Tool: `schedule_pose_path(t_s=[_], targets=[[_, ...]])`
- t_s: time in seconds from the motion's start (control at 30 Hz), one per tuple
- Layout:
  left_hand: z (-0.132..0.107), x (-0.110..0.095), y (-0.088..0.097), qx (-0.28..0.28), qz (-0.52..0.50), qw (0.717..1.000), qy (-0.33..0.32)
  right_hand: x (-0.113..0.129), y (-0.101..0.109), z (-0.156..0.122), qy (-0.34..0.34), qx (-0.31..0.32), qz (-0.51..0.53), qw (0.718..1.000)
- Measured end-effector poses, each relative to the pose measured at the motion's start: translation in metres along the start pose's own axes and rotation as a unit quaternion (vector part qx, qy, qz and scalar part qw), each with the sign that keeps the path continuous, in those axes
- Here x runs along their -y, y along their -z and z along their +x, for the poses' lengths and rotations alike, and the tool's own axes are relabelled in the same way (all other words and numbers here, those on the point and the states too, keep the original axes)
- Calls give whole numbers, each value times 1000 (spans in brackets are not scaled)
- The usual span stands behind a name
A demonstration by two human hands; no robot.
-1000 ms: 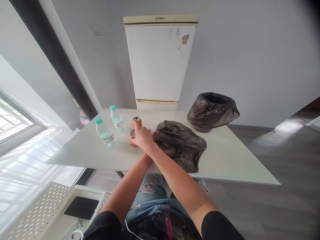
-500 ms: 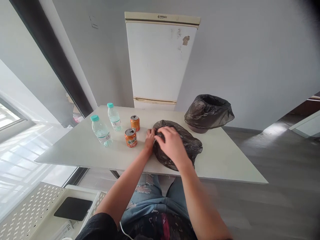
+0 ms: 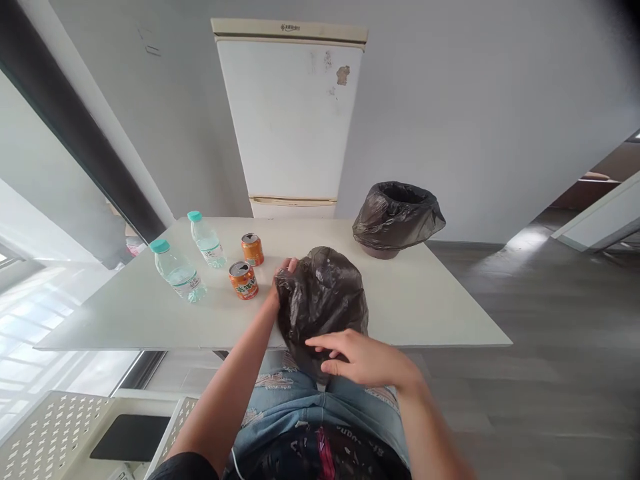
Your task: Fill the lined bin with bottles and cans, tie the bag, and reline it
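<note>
A dark plastic bag [image 3: 320,300] hangs lifted over the near edge of the white table [image 3: 430,313]. My left hand [image 3: 281,280] is closed on the bag's upper left rim. Lower down, my right hand [image 3: 360,357] pinches the bag's bottom part near my lap. Two orange cans [image 3: 244,280] [image 3: 253,249] stand just left of the bag. Two water bottles with teal caps [image 3: 175,268] [image 3: 205,238] stand further left.
A bin lined with a dark bag [image 3: 397,217] sits at the table's far right. A white fridge [image 3: 287,113] stands against the wall behind. A white perforated stand [image 3: 65,427] is at the lower left, beside my knees.
My right hand left the near can, crossed to the bag and slid down toward me. Both hands raised the bag off the table and pulled it over the near edge.
</note>
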State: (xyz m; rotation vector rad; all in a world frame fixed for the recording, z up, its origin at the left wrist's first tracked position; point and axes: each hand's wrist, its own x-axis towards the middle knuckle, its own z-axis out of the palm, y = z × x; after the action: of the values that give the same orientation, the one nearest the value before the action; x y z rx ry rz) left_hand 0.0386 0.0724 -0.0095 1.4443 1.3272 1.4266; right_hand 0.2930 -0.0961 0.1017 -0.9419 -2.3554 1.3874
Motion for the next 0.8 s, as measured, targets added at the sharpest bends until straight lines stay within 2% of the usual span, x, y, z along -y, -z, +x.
schedule_pose_path(t_s=[0.03,0.07,0.1,0.17,0.2,0.23,0.27,0.33,0.4,0.47,0.53,0.6,0.7,0.77,0.8], targets=[[1,3,-1,19,-6,1000,1,-1,10,3,8,-24,22,999],[1,5,-3,36,-8,999,2,-5,24,8,7,-77,35,996],[2,8,-4,49,-9,999,3,-14,40,14,-1,-157,41,987],[3,13,-5,58,-13,998,3,-41,74,33,-47,-358,24,932],[3,14,-5,59,-14,998,4,-56,90,43,-73,-417,2,906],[2,15,-4,59,-13,998,4,-72,103,53,-110,-428,4,897],[2,16,-4,58,-13,998,5,-86,112,63,-148,-399,27,904],[1,16,-4,55,-12,998,7,-108,120,77,-168,-324,59,929],[1,16,-5,55,-10,998,9,-119,116,83,-163,-251,81,951],[1,15,-7,53,-8,999,11,-120,105,83,-155,-209,87,962],[1,14,-8,46,-7,999,14,-115,97,79,-127,-253,95,955],[1,11,-7,42,-10,999,17,-106,98,72,-85,-361,102,923],[-2,0,-3,41,-26,999,15,-91,117,50,-47,-524,93,845],[-5,-9,1,33,-40,999,17,-78,137,29,-23,-617,74,783],[-6,-15,3,43,-59,997,27,-72,147,17,0,-671,60,739]])
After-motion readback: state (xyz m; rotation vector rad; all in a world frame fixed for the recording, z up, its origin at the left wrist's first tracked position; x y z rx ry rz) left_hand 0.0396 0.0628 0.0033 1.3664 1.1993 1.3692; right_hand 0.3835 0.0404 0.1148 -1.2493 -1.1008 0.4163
